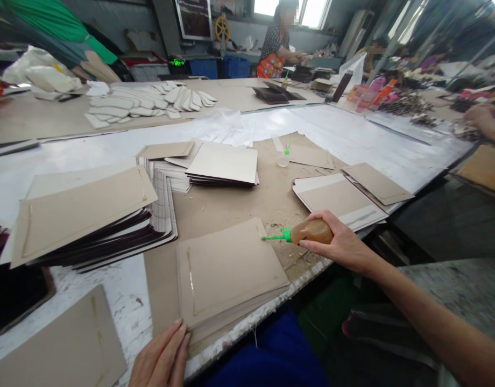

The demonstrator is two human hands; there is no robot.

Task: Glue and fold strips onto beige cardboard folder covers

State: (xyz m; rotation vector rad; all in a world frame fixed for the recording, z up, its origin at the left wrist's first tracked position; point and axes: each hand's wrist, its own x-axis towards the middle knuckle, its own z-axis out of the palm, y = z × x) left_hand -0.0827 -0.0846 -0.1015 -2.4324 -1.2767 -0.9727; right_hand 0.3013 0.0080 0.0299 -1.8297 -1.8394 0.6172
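Observation:
My right hand [339, 243] grips a small amber glue bottle [311, 231] with a green nozzle, whose tip sits at the upper right corner of the top brown card [231, 266] of a stack before me. A shiny line of glue runs down that card's left side and along its near edge. My left hand [162, 357] lies flat, fingers together, touching the near left corner of the same stack at the table's front edge.
A fanned pile of glued cards [86, 215] lies at left, more card stacks [225, 164] behind and at right [340, 199]. A second small glue bottle [284, 156] stands mid-table. White shoe insoles [150, 102] lie far back. Other people work at the far end and right edge.

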